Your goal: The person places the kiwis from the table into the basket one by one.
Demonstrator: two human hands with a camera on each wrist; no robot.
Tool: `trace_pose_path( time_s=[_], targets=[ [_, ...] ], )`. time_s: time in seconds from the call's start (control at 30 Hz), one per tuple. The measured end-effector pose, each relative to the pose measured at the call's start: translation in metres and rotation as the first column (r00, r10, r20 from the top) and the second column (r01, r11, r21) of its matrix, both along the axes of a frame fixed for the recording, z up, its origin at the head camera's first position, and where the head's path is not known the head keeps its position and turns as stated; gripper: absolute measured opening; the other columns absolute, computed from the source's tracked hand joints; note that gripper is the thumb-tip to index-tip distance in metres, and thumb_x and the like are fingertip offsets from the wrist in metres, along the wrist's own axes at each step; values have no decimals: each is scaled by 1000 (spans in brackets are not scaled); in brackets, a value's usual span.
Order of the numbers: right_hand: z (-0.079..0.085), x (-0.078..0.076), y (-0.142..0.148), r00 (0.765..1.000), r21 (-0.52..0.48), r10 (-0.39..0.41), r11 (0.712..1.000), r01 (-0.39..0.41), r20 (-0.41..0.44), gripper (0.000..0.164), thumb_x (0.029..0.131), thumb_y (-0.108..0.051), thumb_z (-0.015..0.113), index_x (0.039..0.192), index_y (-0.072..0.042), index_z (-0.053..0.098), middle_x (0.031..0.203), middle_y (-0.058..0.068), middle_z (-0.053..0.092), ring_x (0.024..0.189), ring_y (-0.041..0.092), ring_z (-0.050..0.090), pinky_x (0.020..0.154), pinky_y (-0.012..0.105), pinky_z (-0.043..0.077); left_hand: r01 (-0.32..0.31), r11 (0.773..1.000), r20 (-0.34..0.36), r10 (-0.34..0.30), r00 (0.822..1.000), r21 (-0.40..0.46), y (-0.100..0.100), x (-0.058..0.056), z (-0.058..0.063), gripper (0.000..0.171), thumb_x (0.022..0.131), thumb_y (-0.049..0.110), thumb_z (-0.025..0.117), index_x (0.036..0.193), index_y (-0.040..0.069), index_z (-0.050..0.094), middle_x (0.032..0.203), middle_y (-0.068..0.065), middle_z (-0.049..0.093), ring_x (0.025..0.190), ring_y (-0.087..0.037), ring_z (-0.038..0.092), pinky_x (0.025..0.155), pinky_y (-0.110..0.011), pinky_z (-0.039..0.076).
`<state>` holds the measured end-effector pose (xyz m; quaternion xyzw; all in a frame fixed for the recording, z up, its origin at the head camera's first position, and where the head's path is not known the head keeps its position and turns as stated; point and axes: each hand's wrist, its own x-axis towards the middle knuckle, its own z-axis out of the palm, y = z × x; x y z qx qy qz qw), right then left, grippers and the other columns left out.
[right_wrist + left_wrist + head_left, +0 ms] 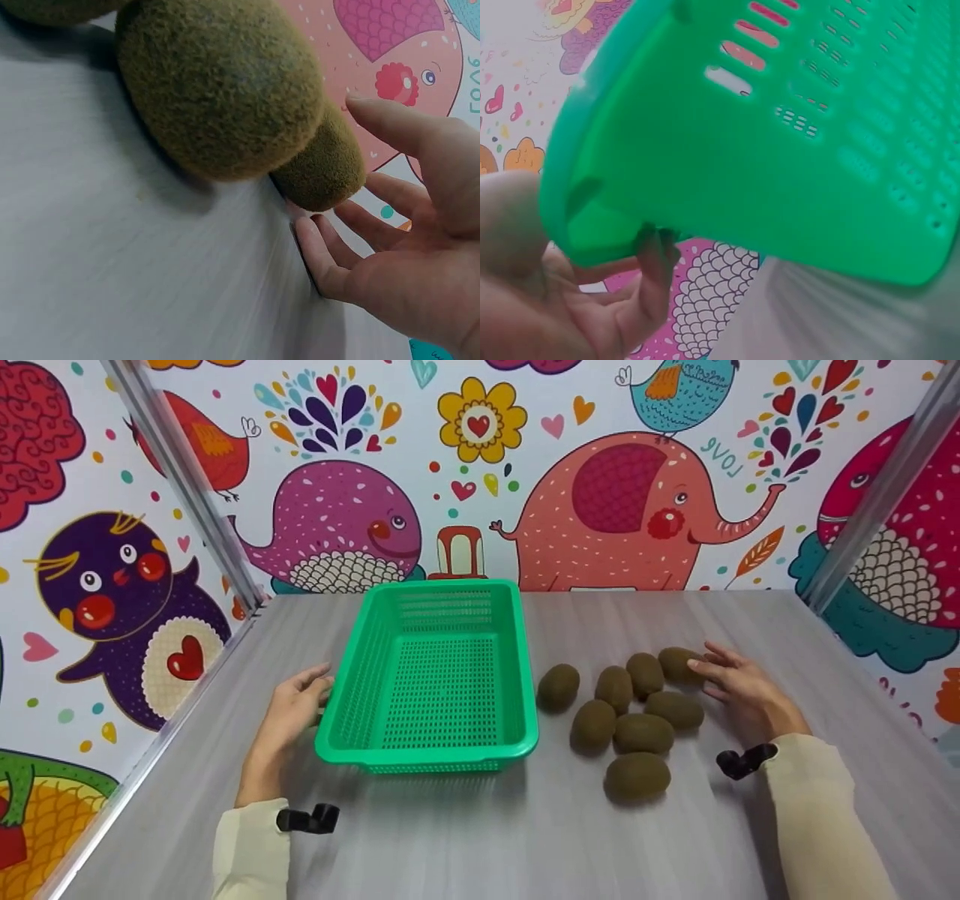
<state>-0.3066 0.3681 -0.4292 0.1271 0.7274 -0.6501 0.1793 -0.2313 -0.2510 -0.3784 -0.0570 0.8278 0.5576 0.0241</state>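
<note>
A green plastic basket (442, 682) with slotted walls stands left of the middle. My left hand (291, 706) is at its left side, fingers loosely bent beneath the overhanging rim. In the left wrist view those fingers (654, 289) come up against the basket's outer wall, partly hidden by the rim. On the right lie several brown, fuzzy kiwis (643, 733), grouped beside the basket. My right hand (746, 684) is spread at the farthest right kiwi (679, 664), fingertips right at its side. From the right wrist view, thumb and fingers stand apart around that kiwi (326, 169) without gripping it.
The grey table (555, 840) meets a cartoon-printed wall (480, 510) at the back. Metal posts (187, 480) rise at both back corners. A single kiwi (559, 688) lies close to the basket's right wall, another (637, 778) nearest the front. Black wrist mounts (309, 819) sit on both sleeves.
</note>
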Motion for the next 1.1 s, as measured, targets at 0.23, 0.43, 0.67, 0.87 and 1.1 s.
trace_pose_path(
  time_s=[0.23,0.43,0.67,0.87,1.1],
  targets=[
    [3,-7,2,996,195,88,977,-89,17,94,97,-48,63,163,-23,0,170,15,-3,147,31,23,116,33,41,123,992,64,-125,990,39,-12,7,4,55,109,30,41,153,-2,36,136,-23,59,95,-9,69,77,-26,60],
    [2,-7,3,995,298,89,950,-96,36,96,95,-53,62,163,-19,3,164,20,14,131,26,34,92,22,44,233,970,89,-239,967,69,-20,8,1,63,106,29,50,157,-1,27,125,-17,64,93,-11,70,65,-28,62],
    [-4,-6,0,995,256,84,962,-95,54,94,95,-52,62,163,-13,9,166,18,18,137,27,30,113,36,36,325,938,77,-335,939,115,-27,10,-7,67,105,18,49,158,-4,17,128,-25,56,92,-15,71,59,-33,62],
    [0,-6,-5,998,246,36,968,-47,49,91,96,-50,62,162,-10,15,166,18,19,140,30,30,124,45,29,351,923,72,-365,928,157,-29,7,-7,67,105,16,48,159,-4,13,122,-19,60,92,-15,73,62,-32,63],
    [7,-6,-18,1000,273,-11,962,7,15,88,96,-45,65,160,-5,21,164,21,23,142,35,32,124,49,30,351,916,73,-370,926,192,-28,4,-6,67,105,14,44,159,-1,9,117,-14,69,91,-17,74,62,-34,63]
  ],
)
